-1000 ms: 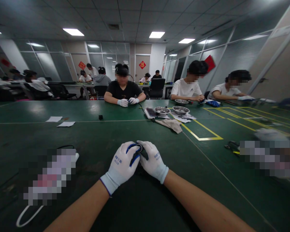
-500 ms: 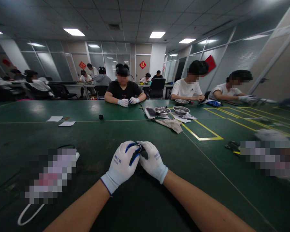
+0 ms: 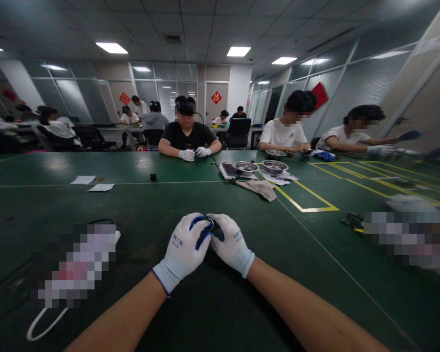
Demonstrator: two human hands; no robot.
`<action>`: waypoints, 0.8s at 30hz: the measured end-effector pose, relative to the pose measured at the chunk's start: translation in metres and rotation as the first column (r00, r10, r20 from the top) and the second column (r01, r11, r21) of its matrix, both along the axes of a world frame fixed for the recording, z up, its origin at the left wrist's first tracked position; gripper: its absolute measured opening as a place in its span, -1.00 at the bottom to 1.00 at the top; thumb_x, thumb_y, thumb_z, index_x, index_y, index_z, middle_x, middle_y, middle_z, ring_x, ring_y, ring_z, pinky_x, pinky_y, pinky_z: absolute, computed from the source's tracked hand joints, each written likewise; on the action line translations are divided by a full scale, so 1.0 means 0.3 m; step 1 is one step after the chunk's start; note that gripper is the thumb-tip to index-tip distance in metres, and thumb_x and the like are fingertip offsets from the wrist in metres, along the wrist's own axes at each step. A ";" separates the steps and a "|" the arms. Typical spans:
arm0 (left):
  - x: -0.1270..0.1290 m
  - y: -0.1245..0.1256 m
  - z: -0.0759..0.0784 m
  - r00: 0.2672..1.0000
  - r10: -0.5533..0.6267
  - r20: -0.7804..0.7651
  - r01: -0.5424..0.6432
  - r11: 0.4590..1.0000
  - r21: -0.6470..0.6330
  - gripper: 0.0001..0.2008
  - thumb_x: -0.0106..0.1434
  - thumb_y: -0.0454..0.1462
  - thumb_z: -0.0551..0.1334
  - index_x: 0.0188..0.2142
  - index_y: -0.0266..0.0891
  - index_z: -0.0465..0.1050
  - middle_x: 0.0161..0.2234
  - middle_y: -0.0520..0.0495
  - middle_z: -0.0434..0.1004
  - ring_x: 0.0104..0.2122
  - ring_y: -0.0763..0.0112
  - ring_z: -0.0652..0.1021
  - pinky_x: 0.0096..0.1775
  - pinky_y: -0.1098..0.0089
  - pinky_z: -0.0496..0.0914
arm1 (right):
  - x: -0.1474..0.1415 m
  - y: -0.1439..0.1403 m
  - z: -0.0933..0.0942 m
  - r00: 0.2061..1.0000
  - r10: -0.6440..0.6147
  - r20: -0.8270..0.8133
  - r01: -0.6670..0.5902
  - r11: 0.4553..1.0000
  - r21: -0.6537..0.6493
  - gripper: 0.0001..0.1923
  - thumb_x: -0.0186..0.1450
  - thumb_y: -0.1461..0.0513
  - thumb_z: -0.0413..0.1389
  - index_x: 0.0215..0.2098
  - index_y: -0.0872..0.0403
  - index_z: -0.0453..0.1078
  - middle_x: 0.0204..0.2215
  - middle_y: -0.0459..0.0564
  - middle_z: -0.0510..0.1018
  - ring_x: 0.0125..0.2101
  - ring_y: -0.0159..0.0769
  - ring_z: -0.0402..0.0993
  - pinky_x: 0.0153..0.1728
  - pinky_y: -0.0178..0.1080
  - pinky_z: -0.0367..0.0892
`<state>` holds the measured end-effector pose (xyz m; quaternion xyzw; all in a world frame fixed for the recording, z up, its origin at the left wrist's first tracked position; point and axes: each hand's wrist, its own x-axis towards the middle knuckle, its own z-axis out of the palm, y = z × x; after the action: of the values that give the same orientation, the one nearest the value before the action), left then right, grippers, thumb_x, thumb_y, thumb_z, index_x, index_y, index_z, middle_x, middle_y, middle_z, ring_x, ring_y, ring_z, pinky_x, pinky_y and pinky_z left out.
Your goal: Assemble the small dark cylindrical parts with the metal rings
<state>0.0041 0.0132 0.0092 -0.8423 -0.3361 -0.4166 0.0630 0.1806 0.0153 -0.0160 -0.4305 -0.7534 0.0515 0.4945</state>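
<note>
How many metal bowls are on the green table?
3: one beside a pixelated patch, one just right of it, and one farther back in front of the person in white. Others may be hidden.

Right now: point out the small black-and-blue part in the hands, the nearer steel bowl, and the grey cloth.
small black-and-blue part (image 3: 208,228), head view, blue edge showing between the gloves.
nearer steel bowl (image 3: 246,168), head view, on its rim.
grey cloth (image 3: 259,188), head view, middle of the fold.
</note>
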 end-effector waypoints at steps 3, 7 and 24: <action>0.001 0.000 -0.001 1.000 0.003 0.010 -0.003 1.000 -0.012 -0.75 0.35 -0.31 0.22 0.02 -0.19 0.44 0.03 -0.23 0.45 -0.01 0.08 0.54 0.00 0.03 0.56 | 0.001 -0.001 0.000 1.000 0.002 -0.001 -0.002 1.000 -0.007 -0.54 0.22 0.35 0.15 0.10 0.04 0.44 -0.07 0.12 0.62 -0.06 -0.06 0.56 0.01 0.03 0.47; 0.002 -0.003 0.002 1.000 0.001 0.017 -0.001 0.999 -0.035 -0.74 0.35 -0.30 0.21 0.02 -0.16 0.45 0.03 -0.22 0.46 0.00 0.09 0.54 0.00 0.02 0.55 | 0.004 -0.004 0.005 1.000 0.005 0.011 -0.005 1.000 -0.020 -0.53 0.23 0.35 0.16 0.11 0.03 0.44 -0.06 0.12 0.61 -0.05 -0.05 0.56 0.01 0.05 0.47; 0.004 -0.004 0.011 0.998 -0.015 0.056 0.019 0.998 -0.065 -0.78 0.34 -0.31 0.22 -0.03 -0.18 0.48 -0.02 -0.20 0.49 -0.04 0.12 0.56 -0.01 0.06 0.55 | 0.002 0.000 -0.001 1.000 0.007 0.019 -0.008 1.000 0.008 -0.53 0.23 0.36 0.13 0.12 0.10 0.42 -0.05 0.17 0.62 -0.04 -0.01 0.57 0.02 0.08 0.48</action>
<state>0.0054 0.0121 0.0124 -0.8349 -0.3440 -0.4291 0.0226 0.1811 0.0153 -0.0163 -0.4262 -0.7599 0.0462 0.4886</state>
